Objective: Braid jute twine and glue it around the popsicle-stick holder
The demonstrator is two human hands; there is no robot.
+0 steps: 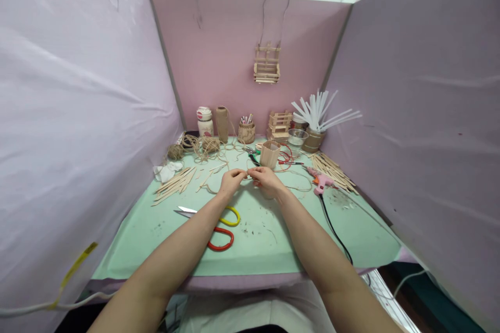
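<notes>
Above the middle of the desk [253, 250], the left hand [233, 181] and right hand [266, 180] nearly meet — fingertips pinched closed on what looks like thin jute twine [247, 177]. A wooden-stick cup [270, 155] stands just beyond the right hand. Scissors [222, 230] lie toward the near edge, partly behind the left forearm — a pink glue gun [323, 182] rests toward the right edge.

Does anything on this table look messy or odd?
A few things: the twine at the back left lies in a loose tangle, not wound up; dark specks dot the green cloth between the forearms, like litter; and the scissors have mismatched handles, one yellow, one red. Nothing looks plainly broken.
</notes>
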